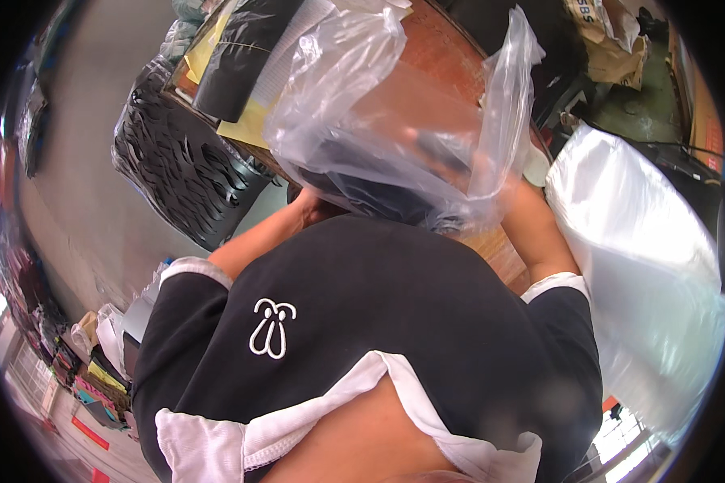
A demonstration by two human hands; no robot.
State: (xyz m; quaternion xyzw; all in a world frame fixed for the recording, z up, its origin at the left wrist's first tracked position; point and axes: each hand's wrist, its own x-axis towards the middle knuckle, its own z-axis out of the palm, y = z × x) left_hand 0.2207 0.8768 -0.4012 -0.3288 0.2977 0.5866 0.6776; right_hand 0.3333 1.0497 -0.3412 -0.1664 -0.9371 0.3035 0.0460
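A large clear plastic bag point(338, 121) stands up in loose folds in front of my body, over a reddish-brown tabletop point(447, 48). Dark material point(379, 189) shows through its lower part; its kind is not clear. My left hand point(316, 206) is at the bag's lower left edge, its fingers hidden beneath the bag and the dark material. On the right, my right hand point(482, 171) shows only hazily through the plastic, smeared by motion, so its grip cannot be made out.
Stacked black strips point(181, 153) lie to the left, below a black roll point(238, 60) and yellow sheets point(246, 125). A big translucent plastic bundle point(636, 233) bulges beside my right arm. At the far right stands a torn brown paper sack point(616, 48).
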